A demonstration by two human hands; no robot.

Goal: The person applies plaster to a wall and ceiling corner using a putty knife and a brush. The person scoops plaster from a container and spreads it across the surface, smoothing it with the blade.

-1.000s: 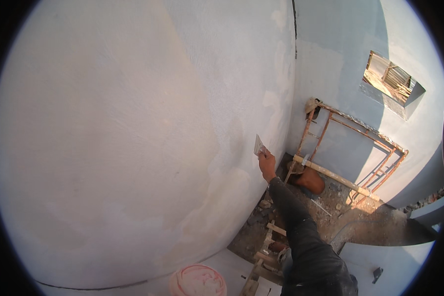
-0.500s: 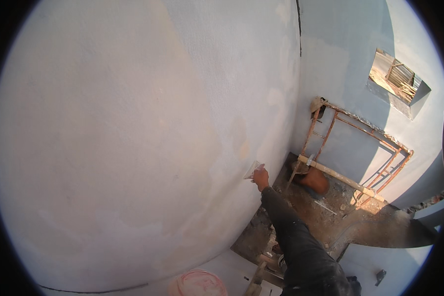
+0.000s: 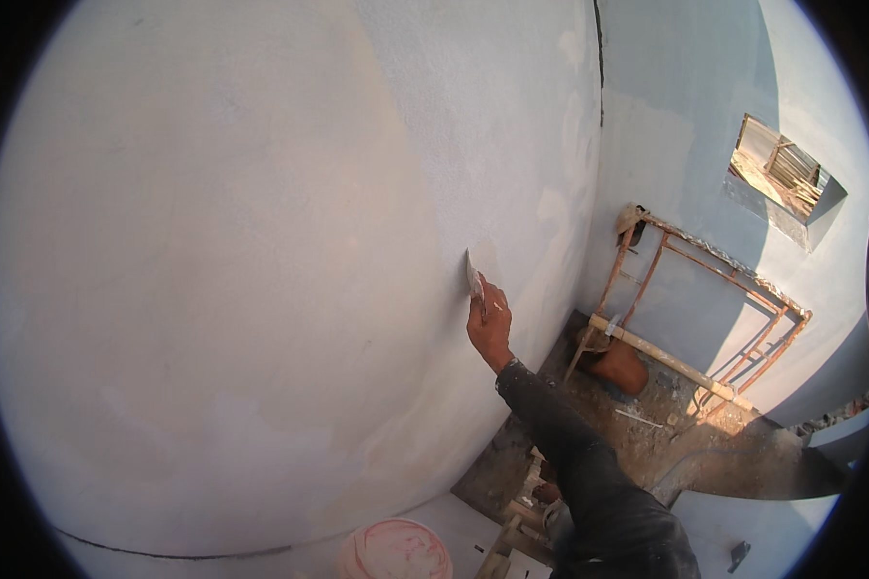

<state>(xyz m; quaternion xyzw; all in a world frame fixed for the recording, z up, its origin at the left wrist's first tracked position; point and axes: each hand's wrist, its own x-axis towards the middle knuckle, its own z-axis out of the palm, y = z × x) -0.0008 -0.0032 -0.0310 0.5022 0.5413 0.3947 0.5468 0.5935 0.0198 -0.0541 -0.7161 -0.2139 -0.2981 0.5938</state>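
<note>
Plainly, right grip (image 3: 490, 323) curled around putty knife (image 3: 476, 284), blade (image 3: 470, 265) jutting up beyond it, near pale wall (image 3: 261, 289)

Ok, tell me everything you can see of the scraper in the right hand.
The scraper has a thin, flat, pale blade that looks like metal, smeared whitish toward the hand. It shows nearly edge-on, its tip pointing up in the picture. The right hand grips it, hiding most of the handle. The blade is at the pale wall, with a dark shadow just left of it; whether its edge touches the wall cannot be told.
</note>
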